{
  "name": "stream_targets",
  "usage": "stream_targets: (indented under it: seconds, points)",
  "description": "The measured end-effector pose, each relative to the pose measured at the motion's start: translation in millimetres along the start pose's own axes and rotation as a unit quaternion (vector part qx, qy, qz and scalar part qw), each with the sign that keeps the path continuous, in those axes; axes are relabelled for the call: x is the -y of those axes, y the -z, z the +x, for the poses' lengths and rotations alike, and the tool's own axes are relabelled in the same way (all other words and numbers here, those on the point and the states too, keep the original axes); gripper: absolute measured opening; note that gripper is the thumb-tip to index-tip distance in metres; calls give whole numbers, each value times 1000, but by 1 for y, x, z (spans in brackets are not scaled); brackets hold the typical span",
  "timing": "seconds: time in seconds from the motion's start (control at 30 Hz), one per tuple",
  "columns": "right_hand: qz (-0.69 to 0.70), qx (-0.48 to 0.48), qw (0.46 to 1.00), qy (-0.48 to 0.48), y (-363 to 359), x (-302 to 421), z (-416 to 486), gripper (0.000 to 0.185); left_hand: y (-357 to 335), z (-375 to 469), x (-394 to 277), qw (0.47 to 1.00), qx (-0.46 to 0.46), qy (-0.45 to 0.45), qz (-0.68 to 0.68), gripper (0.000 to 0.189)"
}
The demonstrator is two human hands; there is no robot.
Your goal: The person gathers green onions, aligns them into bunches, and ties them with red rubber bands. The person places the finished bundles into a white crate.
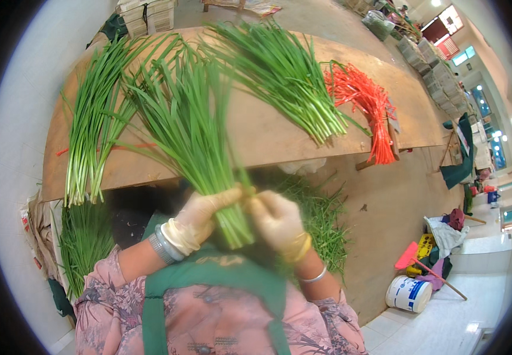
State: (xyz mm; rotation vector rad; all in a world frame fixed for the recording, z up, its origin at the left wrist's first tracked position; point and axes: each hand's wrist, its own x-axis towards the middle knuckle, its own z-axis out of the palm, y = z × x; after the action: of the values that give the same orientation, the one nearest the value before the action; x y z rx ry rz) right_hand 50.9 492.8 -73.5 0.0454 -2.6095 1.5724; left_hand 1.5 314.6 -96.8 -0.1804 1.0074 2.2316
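My gloved left hand (203, 213) is closed around the lower stems of a bunch of long green leaves, perhaps garlic chives (189, 128), held over the near table edge with its pale ends towards me. Beside those stems, my gloved right hand (278, 217) pinches a thin green blade or stem, blurred at the fingertips. A looser bunch of the same greens (92, 120) lies at the table's left, with a red tie (134, 146) partly beneath it. Another bunch (287, 80) lies to the right, next to a bundle of red plastic ties (367, 106).
The wooden table (260, 128) has its near edge just beyond my hands. Below left, more greens (81, 248) stand in a container. Loose green trimmings (327, 222) lie on the floor at right. Farther right are a white bucket (409, 293) and a red dustpan or brush (406, 256).
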Motion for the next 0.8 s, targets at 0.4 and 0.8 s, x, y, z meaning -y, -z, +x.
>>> stream_targets:
  seconds: [0.4,0.8]
  points:
    - [-123,94,973,172,30,6,-28,9,-38,-5,-41,987,90,-57,-123,37]
    - [-569,-27,821,-32,97,-29,128,34,5,20,-26,964,171,48,-199,44]
